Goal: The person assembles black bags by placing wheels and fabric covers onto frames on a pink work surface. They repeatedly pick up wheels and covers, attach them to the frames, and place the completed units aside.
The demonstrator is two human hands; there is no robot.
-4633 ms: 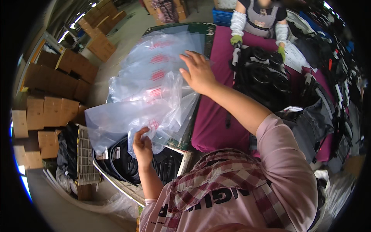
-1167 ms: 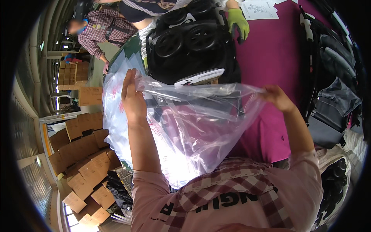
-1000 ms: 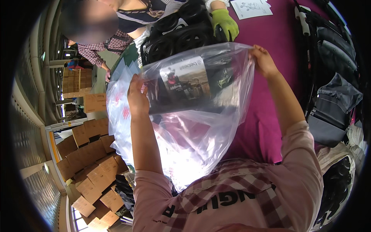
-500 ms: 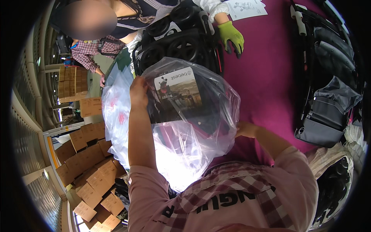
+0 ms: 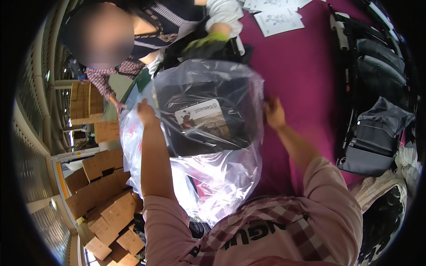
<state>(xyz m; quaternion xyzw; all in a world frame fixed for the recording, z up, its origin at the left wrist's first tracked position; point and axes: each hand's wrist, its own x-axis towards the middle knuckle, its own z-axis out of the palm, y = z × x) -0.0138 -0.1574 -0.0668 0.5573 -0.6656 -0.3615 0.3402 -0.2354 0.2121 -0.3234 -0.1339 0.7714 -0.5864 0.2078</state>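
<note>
Clear plastic bag [image 5: 208, 133] held up over the magenta table [image 5: 306, 75], a dark bulky item with a printed card [image 5: 203, 119] inside. Left hand [image 5: 146, 113] grips the bag's left edge, right hand [image 5: 274, 113] pinches its right edge, forearms raised. Behind it, a co-worker's green-gloved hand [image 5: 206, 42] rests on black gear. Paper sheets [image 5: 279, 17] at the far edge; folded black stroller parts [image 5: 377, 128] right; cardboard boxes [image 5: 106, 195] on floor left.

Brown cardboard boxes [image 5: 104, 201] stacked at left, paper sheets [image 5: 278, 17] on the magenta table [image 5: 310, 75]
</note>
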